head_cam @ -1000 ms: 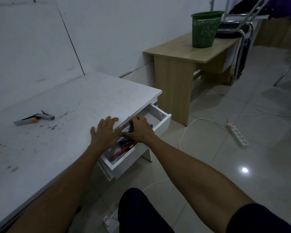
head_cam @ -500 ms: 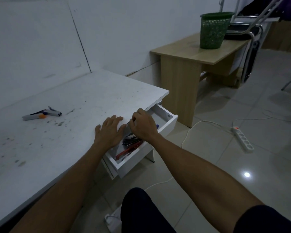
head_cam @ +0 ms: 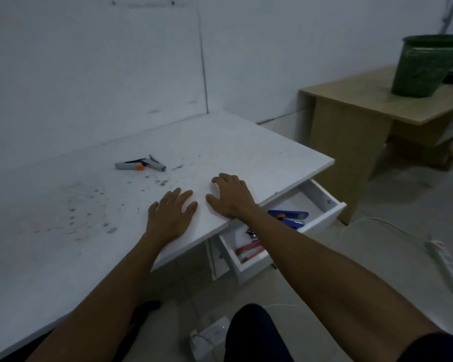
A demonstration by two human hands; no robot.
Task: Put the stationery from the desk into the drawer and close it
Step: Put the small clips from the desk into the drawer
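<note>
Head view: both hands, left hand (head_cam: 171,215) and right hand (head_cam: 230,197), lie flat, grip empty, on the scuffed white desk (head_cam: 63,231).

Dim room, plain white walls (head_cam: 89,61), pale tiled floor (head_cam: 377,231), light wooden side table (head_cam: 351,121) carrying green mesh wastebasket (head_cam: 426,69), white power strip (head_cam: 447,265) on floor.

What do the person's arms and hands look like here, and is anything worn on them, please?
Both forearms are bare, with no watch, ring or glove on the left hand or right hand. A dark sleeve shows only at the right upper arm, bottom right.
</note>
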